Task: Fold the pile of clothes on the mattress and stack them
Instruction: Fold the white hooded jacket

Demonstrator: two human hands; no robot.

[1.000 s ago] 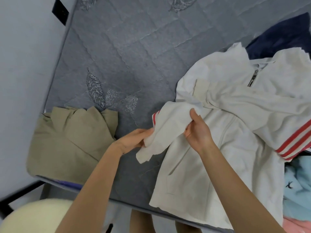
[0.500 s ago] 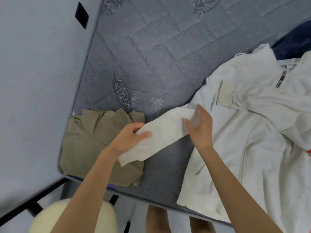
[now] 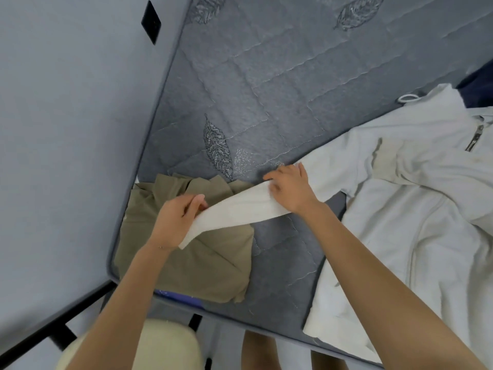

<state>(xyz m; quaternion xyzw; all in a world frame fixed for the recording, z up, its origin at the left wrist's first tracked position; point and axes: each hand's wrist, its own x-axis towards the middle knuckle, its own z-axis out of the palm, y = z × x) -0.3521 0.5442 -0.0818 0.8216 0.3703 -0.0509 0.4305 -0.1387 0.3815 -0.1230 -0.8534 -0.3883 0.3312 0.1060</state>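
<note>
Holds the white sleeve [image 3: 240, 206] stretched between both grips, lifted over the near left part of the mattress [image 3: 266, 89]. Pinches the cuff end with the left grip [image 3: 178, 217], fingers and thumb curled round the cloth, directly above the folded khaki garment [image 3: 192, 265]. Clamps the same sleeve nearer the shoulder with the right grip [image 3: 290, 188], palm down, fingers bent over the far edge, thumb on top of the fabric. Shows the sleeve as one flat band, sloping from the lower left end up and rightward into the white jacket [image 3: 400, 249].

Shows that jacket spread front-up across the right side of the mattress, hem reaching the near edge, zipper pull [image 3: 473, 138] up by the collar, second sleeve [image 3: 384, 158] folded over the chest with the cuff pointing left. Places the khaki garment flat in the near left corner of the mattress, close against the wall [image 3: 66, 129].

Takes in a dark blue cloth [image 3: 477, 86] at the far right beyond the collar, and a white cord loop [image 3: 408, 98] on the mattress just beside it. Notes a black plate [image 3: 151, 22] on the wall, a black bed frame [image 3: 53, 324] under the mattress corner, and a cream rounded thing [image 3: 160, 345] at the bottom, kind impossible to tell.
</note>
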